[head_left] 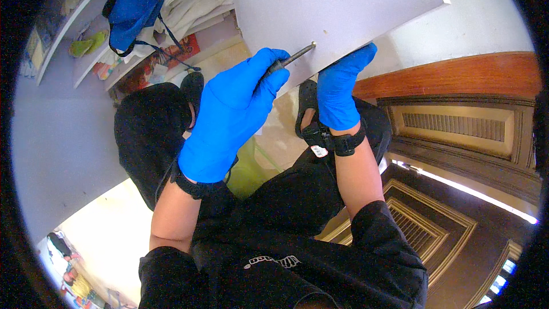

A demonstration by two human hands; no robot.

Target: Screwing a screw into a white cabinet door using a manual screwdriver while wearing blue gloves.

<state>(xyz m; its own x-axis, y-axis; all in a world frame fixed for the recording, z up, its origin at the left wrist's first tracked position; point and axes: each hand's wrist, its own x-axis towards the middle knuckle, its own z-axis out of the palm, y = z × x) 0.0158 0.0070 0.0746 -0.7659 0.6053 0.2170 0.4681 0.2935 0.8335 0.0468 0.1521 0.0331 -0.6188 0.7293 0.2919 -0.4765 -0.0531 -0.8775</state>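
My left hand (229, 114), in a blue glove, is closed round the dark handle of a screwdriver (298, 55). The tool's shaft slants up to the right. Its tip meets a small screw head (313, 43) near the lower edge of a white panel (337, 6), which looks like a cabinet door. My right hand (342, 88), also gloved in blue, grips that same lower edge to the right of the screwdriver. Some of its fingers are hidden by the panel. A small mark or hole shows on the panel just above the screw.
White shelves (86, 17) at upper left hold folded clothes (197, 8) and a blue bag (137, 8) with hanging straps. A green stool-like thing (251, 166) is below me, between my legs. A brown wooden door (457, 126) stands at right.
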